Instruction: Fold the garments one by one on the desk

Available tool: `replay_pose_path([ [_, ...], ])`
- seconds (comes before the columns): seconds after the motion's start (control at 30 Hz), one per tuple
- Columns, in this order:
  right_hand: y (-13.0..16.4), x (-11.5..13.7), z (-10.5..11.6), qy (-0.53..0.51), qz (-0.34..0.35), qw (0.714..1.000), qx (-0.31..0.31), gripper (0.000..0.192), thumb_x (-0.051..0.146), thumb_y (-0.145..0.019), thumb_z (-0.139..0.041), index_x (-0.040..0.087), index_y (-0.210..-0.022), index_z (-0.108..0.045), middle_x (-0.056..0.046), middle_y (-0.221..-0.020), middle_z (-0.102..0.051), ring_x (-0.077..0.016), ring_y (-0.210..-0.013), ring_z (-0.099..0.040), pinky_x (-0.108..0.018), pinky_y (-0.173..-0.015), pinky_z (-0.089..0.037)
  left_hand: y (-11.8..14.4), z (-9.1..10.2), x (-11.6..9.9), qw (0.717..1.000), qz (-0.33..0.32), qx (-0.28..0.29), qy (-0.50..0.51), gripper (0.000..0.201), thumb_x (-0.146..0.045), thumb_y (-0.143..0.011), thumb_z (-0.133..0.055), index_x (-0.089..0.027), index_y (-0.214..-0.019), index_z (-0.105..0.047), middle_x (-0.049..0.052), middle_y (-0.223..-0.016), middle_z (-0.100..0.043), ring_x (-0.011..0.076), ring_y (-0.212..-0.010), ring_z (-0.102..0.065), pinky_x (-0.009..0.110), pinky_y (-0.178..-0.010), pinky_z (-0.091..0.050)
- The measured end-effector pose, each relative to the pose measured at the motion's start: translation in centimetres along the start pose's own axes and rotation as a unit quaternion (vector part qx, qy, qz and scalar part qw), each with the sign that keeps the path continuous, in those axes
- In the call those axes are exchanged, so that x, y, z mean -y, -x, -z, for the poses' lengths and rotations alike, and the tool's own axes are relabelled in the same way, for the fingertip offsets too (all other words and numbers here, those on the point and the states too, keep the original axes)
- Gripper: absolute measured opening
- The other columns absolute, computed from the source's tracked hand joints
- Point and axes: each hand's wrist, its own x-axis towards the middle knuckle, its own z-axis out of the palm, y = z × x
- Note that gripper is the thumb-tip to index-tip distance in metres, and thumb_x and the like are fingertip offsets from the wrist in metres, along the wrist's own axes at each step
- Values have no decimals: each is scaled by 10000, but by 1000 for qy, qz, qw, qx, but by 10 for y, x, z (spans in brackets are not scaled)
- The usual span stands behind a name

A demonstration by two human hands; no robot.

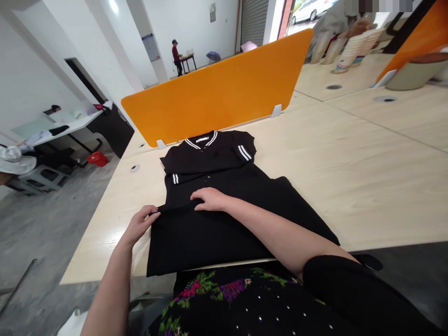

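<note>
A black short-sleeved dress (pixel 241 186) lies spread on the table, its white-striped collar towards the orange panel and its lower end along the near edge. White stripes band both sleeve cuffs, and the sleeves lie across the upper part. At the left side edge, my left hand (pixel 140 223) pinches the dress cloth between thumb and fingers. My right hand (pixel 212 199) rests on the middle of the dress, its thumb and fingers curled on a crease of the cloth. A fold runs between the two hands.
The pale wooden table (pixel 350 186) extends to the right. An orange divider (pixel 220 88) stands behind the dress. Stacked paper cups (pixel 350 51) and a grey-green container (pixel 416 72) stand far right, near another person's hand (pixel 359 28). A person (pixel 177 58) stands by a distant table.
</note>
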Motion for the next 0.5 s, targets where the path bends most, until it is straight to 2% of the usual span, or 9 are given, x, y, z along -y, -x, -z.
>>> replay_pose_path([
  [0.1, 1, 0, -1, -78, 35, 996, 3, 373, 177, -736, -716, 251, -1097, -668, -23, -1139, -637, -196, -1050, -582, -287, -883, -421, 4, 4, -12, 991, 72, 17, 114, 344, -530, -756, -634, -193, -722, -573, -9, -663, -571, 132, -616, -508, 254, -584, -405],
  [0.2, 0, -1, -1, -99, 46, 994, 17, 308, 161, -701, -743, 216, -1001, -702, -22, -1015, -636, -184, -982, -585, -272, -858, -424, 3, 6, -21, 987, 90, 19, 129, 342, -516, -745, -663, -186, -725, -574, -27, -609, -542, 112, -572, -474, 231, -546, -371],
  [0.33, -2, -1, 1, -89, 22, 996, 5, 91, 181, -703, -742, 160, -774, -690, 0, -810, -574, -138, -762, -548, -244, -706, -416, -1, 8, -20, 997, 78, 6, 10, 325, -516, -748, -651, -195, -725, -607, -20, -644, -567, 128, -616, -501, 239, -568, -383],
  [0.43, -3, 0, 2, -96, 30, 995, -16, 103, 164, -698, -735, 155, -676, -635, 21, -755, -541, -117, -717, -517, -229, -675, -385, -2, 8, -14, 994, 23, -27, -101, 290, -500, -769, -618, -215, -718, -618, -9, -704, -591, 151, -687, -542, 259, -637, -419],
  [0.5, -3, 1, 2, -89, 31, 995, -33, 134, 152, -704, -720, 156, -647, -599, 37, -703, -523, -111, -693, -498, -227, -665, -364, -2, 7, -11, 989, -26, -42, -137, 278, -494, -792, -583, -224, -728, -610, 14, -833, -621, 172, -803, -583, 278, -731, -448],
])
